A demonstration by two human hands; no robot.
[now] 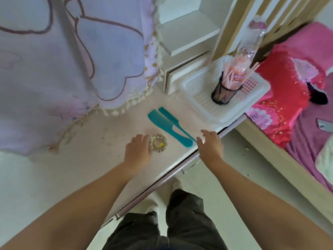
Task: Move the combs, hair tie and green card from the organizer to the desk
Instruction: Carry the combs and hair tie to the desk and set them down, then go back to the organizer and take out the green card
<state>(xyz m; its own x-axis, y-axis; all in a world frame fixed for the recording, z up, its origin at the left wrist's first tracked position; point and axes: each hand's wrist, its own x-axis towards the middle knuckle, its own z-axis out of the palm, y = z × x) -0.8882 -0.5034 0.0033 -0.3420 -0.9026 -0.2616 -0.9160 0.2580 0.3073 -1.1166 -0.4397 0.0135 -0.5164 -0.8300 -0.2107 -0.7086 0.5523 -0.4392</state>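
Note:
Two teal combs [169,126] lie side by side on the pale desk [100,159], handles pointing toward the front edge. A frilly cream hair tie [159,143] with a yellow centre rests on the desk to their left. My left hand [139,150] lies flat beside the hair tie, fingers touching its rim. My right hand [210,144] hovers open at the desk's front edge, just right of the comb handles, holding nothing. The white perforated organizer [198,82] stands at the desk's far right corner. I see no green card.
Inside the organizer stands a black mesh cup [224,93] of pink sticks beside a clear bottle [250,46]. A lilac fringed cloth [63,60] covers the desk's left part. A bed with red and pink bedding [288,91] lies to the right.

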